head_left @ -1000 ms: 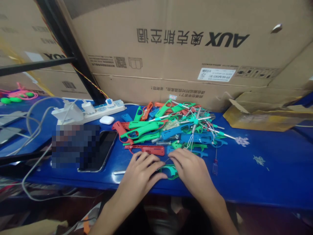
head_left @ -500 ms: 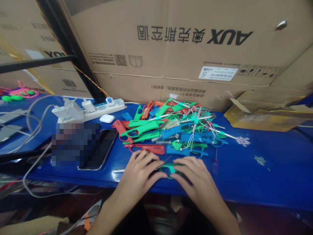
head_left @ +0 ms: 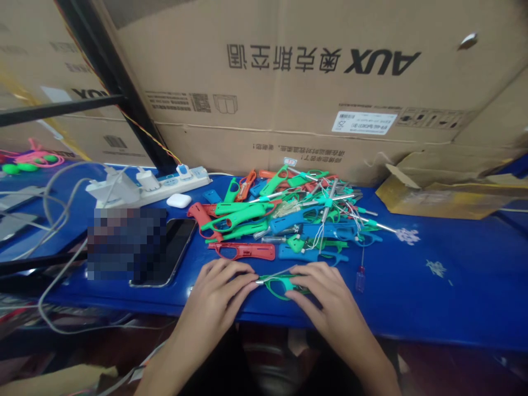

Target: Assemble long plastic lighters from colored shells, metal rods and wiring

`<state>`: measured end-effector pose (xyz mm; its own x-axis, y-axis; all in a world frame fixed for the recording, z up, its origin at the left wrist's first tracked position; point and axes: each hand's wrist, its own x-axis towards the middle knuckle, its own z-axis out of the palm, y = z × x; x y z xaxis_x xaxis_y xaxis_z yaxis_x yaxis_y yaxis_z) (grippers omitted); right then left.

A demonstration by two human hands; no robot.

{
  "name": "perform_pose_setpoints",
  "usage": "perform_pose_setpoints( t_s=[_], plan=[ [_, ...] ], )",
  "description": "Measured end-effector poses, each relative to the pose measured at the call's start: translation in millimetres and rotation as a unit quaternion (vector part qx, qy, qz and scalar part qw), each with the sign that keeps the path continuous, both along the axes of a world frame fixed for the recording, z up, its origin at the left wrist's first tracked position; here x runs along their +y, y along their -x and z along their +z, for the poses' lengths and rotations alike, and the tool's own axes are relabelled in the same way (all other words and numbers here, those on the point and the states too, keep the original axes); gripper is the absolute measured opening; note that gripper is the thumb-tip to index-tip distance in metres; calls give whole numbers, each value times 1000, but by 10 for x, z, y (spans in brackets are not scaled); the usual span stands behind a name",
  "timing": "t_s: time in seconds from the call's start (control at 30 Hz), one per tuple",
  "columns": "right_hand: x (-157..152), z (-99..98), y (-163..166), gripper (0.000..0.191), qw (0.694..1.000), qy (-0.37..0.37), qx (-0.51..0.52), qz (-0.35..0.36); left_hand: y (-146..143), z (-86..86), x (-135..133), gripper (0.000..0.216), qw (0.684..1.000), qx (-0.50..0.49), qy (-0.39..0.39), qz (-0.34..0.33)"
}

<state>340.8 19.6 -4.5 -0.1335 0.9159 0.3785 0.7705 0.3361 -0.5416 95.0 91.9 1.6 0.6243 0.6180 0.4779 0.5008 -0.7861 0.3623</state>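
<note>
Crosswise, the green lighter [head_left: 287,283] points its rod [head_left: 259,281] left (left fingers [head_left: 238,269] and right fingers [head_left: 310,270] gripping it).

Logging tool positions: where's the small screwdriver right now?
Head view, right of centre: the small screwdriver lies on the blue table, just right of the right hand.

Dimmish, even indoor light, source can't be told; faint sheen on the blue table [head_left: 412,302] beside the grip, deep shadow below it. Green piece [head_left: 284,283] between left hand [head_left: 223,294] and right hand [head_left: 330,294] looks soft, small print on the cardboard [head_left: 268,88] beyond smeary. Pixelated block [head_left: 127,242] left of the grip, wide-angle stretch toward the edges.
</note>
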Motion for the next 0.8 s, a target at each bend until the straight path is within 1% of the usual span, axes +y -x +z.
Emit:
perform_pose_setpoints(
  t_s=[0.2, 0.33, 0.43, 0.6, 0.8],
  plan=[
    [15, 5, -26, 5, 998, 38, 43, 0, -54, 23, 63, 17, 1000, 8, -9, -8],
    [15, 0, -33, 6, 998, 52, 48, -3, -63, 39, 92, 18, 1000, 27, 2, -12],
    [16, -9, -37, 6, 997, 58, 49, -1, -96, 52, 88, 17, 999, 48, 6, 0],
    [34, -30, -45, 5, 997, 47, 65, -7, -136, 62, 127, 18, 998, 65, -2, -5],
    [37, -44, -41, 6, 997, 54, 59, -6, -75, 50, 189, 13, 997, 65, 40, -25]
  ],
)
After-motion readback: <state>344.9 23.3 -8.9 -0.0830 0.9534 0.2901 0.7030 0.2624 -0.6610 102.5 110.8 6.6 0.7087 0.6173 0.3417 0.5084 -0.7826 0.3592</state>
